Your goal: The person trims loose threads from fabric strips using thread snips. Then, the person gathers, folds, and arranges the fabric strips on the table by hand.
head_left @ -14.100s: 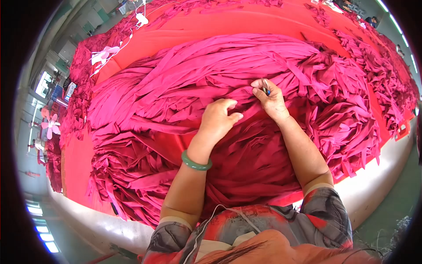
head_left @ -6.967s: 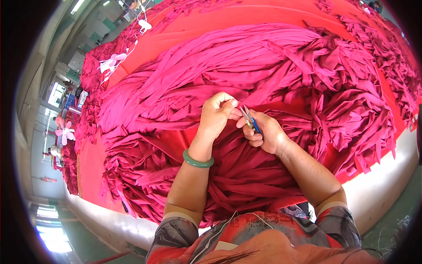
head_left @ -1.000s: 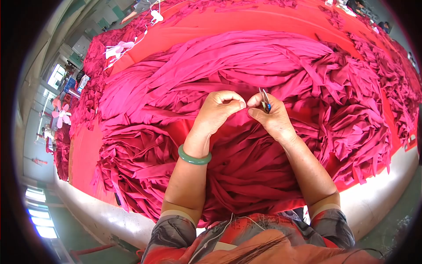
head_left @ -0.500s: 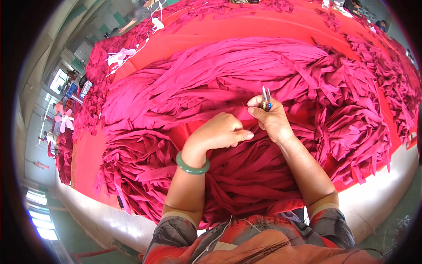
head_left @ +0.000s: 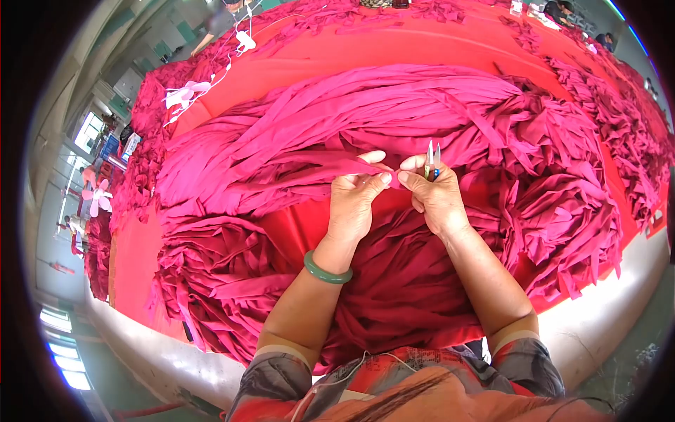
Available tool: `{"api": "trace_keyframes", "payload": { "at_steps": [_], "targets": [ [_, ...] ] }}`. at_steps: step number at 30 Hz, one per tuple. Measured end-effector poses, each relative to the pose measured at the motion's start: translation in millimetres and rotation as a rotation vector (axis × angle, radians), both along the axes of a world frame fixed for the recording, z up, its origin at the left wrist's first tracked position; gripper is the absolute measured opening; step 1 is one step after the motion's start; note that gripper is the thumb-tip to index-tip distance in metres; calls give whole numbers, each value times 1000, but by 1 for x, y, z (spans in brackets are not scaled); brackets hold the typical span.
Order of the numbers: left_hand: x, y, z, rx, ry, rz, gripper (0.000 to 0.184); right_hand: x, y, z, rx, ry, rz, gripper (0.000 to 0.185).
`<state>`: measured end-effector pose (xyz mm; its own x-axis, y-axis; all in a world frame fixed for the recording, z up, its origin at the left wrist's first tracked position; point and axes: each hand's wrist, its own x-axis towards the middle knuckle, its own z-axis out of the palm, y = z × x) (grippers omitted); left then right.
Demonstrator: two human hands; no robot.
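Observation:
My left hand [head_left: 354,207], with a green bangle [head_left: 328,274] at the wrist, pinches a dark pink fabric strip [head_left: 320,156] between thumb and fingers. My right hand [head_left: 441,204] is close beside it, thumb and forefinger pressed together at the strip's end. It also holds a small pair of thread snips [head_left: 431,160], blades pointing up and away from me. Beyond my hands lies a long bundle of similar strips [head_left: 309,105]. Nearer to me is a second, darker heap [head_left: 401,281]. Any thread between the fingertips is too small to make out.
Red cloth [head_left: 330,46] covers the large table, and more crumpled strips [head_left: 626,119] lie along the right. Small pink fans [head_left: 184,93] and a white cord [head_left: 245,42] are at the left. Other people [head_left: 559,13] sit beyond the far edge.
My left hand has turned over and moved up and right, next to my right hand, and now pinches the strip. My right hand keeps the snips and has barely moved.

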<state>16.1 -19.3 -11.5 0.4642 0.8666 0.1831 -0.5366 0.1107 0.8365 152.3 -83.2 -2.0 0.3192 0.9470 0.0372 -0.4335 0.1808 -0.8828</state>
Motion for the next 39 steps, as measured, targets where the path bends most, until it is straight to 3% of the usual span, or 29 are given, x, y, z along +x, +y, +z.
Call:
{"api": "trace_keyframes", "payload": {
  "at_steps": [4,8,11,14,15,21,27,39],
  "targets": [
    [-2,-1,7,14,69,29,36,1,-4,12,26,-110,68,16],
    [-4,-2,7,73,130,44,37,-1,6,-4,240,-407,-6,18],
    [-6,-1,4,139,249,28,39,4,5,-5,226,-541,-22,10],
    [-5,-2,7,139,297,-12,37,10,2,-3,207,-456,44,3],
    [-6,0,5,123,280,-32,35,9,1,3,243,-660,-48,8],
    [-2,-1,-2,-139,18,-98,28,8,2,-2,142,-551,-67,14],
    [1,-3,2,-131,-22,-55,33,8,0,0,-12,-130,86,13],
    [4,-6,3,-117,-41,41,37,13,-4,12,-18,-266,167,11]
  ]
}}
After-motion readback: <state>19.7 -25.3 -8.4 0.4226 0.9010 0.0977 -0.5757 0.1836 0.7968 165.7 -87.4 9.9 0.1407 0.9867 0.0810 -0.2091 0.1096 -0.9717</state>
